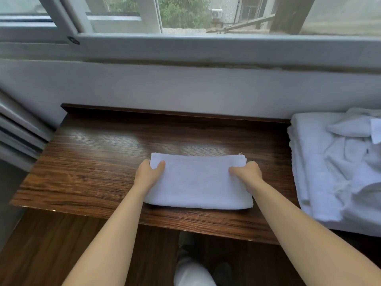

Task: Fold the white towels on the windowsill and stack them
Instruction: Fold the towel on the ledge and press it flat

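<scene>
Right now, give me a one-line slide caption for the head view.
Both hands, left and right, pinch a folded white towel on the wooden ledge, unfolded towels heaped alongside.

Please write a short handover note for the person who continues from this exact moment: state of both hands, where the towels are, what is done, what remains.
Left hand grips the left end of the folded towel; right hand grips its right end.
The folded towel lies on the wooden ledge, in front of the window.
The pile of towels sits at the right, crumpled ones on top.
Done: one towel folded.
Left: place it, fold the crumpled ones, stack them all.
</scene>
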### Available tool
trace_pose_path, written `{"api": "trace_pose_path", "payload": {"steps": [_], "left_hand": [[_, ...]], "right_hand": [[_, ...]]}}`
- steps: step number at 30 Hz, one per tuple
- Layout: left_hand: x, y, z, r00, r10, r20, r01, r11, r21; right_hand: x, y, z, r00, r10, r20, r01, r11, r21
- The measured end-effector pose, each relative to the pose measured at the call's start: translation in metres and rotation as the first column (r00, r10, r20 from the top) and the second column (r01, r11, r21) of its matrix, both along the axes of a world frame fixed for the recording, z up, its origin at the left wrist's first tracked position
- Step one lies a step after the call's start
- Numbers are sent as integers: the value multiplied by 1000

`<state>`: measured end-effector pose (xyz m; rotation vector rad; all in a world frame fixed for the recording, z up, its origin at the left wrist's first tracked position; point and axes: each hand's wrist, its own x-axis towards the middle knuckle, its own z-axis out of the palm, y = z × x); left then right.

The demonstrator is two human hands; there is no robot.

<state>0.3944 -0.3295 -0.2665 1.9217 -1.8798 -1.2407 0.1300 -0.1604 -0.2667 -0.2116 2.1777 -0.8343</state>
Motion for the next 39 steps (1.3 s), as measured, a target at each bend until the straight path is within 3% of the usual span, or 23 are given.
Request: {"api": "trace_pose_path", "payload": {"steps": [5,9,12,14,16,23,31,39], "left_hand": [[6,5,-5,998,-12,-60,4,991,-136],[4,17,-6,999,-40,30,46,979,-200],[3,18,-4,993,-55,102,79,964,-253],[5,12,-2,991,-64,120,95,958,-269],[14,-4,-3,992,-63,105,90,955,-282],[87,-127,-4,987,-40,159,87,950,-300],[173,-282,-4,977,-3,212,74,943,-325],[216,-386,-10,970,-7,245,84,948,-306]], "right_hand": [[-10,4,-3,975,-139,174,156,984,-86],[-12,8,1,943,-217,253,251,962,-108],[2,11,0,988,-156,7,155,975,-161],[15,8,1,976,-51,-212,13,984,-178],[29,-3,0,946,20,-324,-77,983,-164],[93,-115,-2,954,122,-274,-173,969,-174],[182,-269,-4,973,119,-198,-164,960,-226],[232,-361,-19,954,121,-274,-170,972,-164]]}}
